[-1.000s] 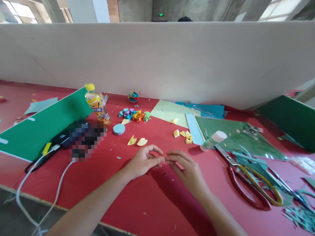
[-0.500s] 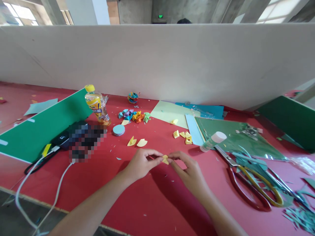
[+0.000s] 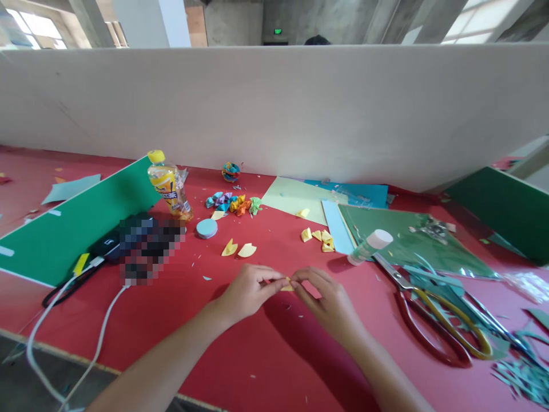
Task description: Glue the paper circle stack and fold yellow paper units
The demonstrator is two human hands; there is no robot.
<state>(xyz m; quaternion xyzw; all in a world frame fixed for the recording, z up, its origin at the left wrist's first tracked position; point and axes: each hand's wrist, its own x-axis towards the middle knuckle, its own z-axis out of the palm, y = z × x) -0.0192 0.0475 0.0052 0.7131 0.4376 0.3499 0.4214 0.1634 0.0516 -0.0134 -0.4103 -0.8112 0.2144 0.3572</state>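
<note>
Between the fingertips of both hands is a small yellow paper piece (image 3: 287,287), mostly covered by the fingers. My left hand (image 3: 253,290) pinches its left side with thumb and forefinger. My right hand (image 3: 326,297) pinches it from the right, the fingertips of the two hands almost touching. Beyond the hands lie two cut yellow paper pieces, one folded up (image 3: 229,247) and one flatter (image 3: 247,250). A small group of folded yellow pieces (image 3: 327,240) rests behind my right hand.
Large scissors (image 3: 429,315) and a glue stick (image 3: 370,247) lie at the right, near green paper in a clear sleeve (image 3: 412,234). Crumpled coloured paper flowers (image 3: 238,203), blue discs (image 3: 207,228) and a bottle (image 3: 170,189) are on the left. A white partition (image 3: 274,109) closes the back.
The yellow paper has turned or been pressed flatter and shows less between the fingers. Both hands have closed in slightly on it.
</note>
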